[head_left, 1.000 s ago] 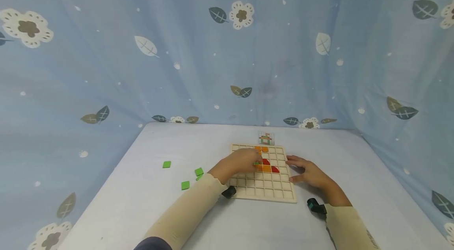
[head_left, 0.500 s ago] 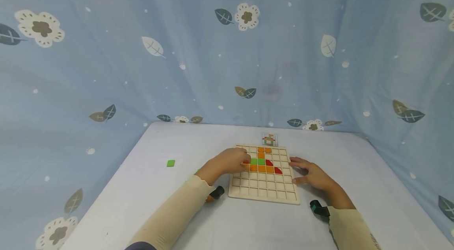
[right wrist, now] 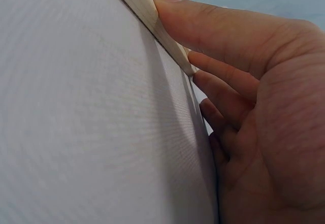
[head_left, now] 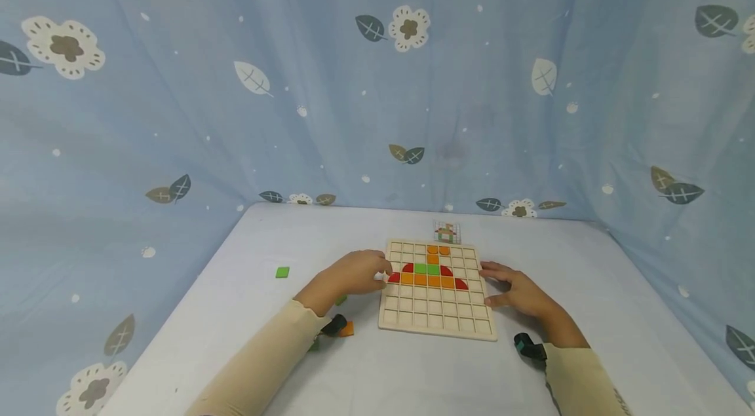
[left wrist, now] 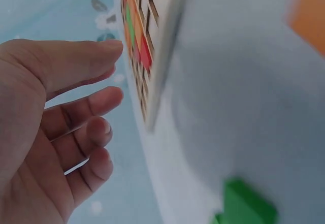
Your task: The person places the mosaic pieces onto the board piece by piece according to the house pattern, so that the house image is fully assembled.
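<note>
A wooden grid board (head_left: pixel 436 322) lies on the white table with coloured pieces in its cells. Orange squares (head_left: pixel 420 280) form a row with a red rounded piece (head_left: pixel 394 278) at its left end. Behind them sit green squares (head_left: pixel 427 269) between red pieces, then more orange ones. My left hand (head_left: pixel 350 273) is just off the board's left edge, fingers loosely bent; the left wrist view shows nothing between thumb and fingers. Thumb and fingertips of my right hand (head_left: pixel 516 288) rest against the board's right edge, which the right wrist view (right wrist: pixel 284 97) confirms.
A small pattern card (head_left: pixel 447 232) lies behind the board. A green tile (head_left: pixel 282 272) lies at the left. Beside the left wrist are an orange tile (head_left: pixel 347 329) and green tiles (head_left: pixel 341 300), partly hidden by the arm. A blue patterned curtain (head_left: pixel 377 108) hangs behind the table.
My left hand has moved left from the middle of the board to beyond its edge, uncovering the red, orange and green pieces. The right hand stays at the board's right edge.
</note>
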The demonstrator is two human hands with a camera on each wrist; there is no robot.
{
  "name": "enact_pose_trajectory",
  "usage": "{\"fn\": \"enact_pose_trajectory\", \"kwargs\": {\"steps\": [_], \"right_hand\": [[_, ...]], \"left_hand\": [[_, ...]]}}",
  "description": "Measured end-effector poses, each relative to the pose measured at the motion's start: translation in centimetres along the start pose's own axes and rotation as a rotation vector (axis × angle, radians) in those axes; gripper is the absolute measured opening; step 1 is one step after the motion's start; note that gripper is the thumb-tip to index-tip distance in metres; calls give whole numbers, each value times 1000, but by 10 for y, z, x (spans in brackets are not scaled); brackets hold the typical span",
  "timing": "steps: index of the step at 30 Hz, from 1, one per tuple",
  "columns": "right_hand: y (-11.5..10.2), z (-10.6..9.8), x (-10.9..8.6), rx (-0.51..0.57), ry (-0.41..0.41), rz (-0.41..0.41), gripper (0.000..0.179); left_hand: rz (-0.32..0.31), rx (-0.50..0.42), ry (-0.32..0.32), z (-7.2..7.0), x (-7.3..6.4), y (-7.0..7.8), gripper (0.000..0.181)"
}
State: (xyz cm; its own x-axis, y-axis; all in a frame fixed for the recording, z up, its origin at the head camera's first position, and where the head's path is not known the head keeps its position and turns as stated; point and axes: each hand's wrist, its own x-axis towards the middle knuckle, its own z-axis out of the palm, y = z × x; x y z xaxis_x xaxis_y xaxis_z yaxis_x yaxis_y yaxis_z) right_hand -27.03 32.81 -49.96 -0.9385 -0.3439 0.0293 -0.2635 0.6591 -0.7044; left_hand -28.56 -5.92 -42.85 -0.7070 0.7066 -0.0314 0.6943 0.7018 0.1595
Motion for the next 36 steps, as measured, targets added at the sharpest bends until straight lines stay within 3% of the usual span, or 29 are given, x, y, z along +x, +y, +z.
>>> {"fn": "enact_pose_trajectory", "kwargs": {"steps": [12, 21, 28, 36], "right_hand": [[-4, -2, 3, -22, -8, 48, 76], [-4, 1, 2, -26, -8, 43, 76], [-3, 0, 1, -21, -4, 11, 76], [-5, 2, 1, -24, -7, 47, 76]], "left_hand": [[-127, -8, -12, 2, -38, -41, 19], [-195, -43, 36, -5, -73, -65, 21], [-289, -61, 52, -2, -88, -85, 22], [-344, -69, 82, 6, -106, -101, 21]]}}
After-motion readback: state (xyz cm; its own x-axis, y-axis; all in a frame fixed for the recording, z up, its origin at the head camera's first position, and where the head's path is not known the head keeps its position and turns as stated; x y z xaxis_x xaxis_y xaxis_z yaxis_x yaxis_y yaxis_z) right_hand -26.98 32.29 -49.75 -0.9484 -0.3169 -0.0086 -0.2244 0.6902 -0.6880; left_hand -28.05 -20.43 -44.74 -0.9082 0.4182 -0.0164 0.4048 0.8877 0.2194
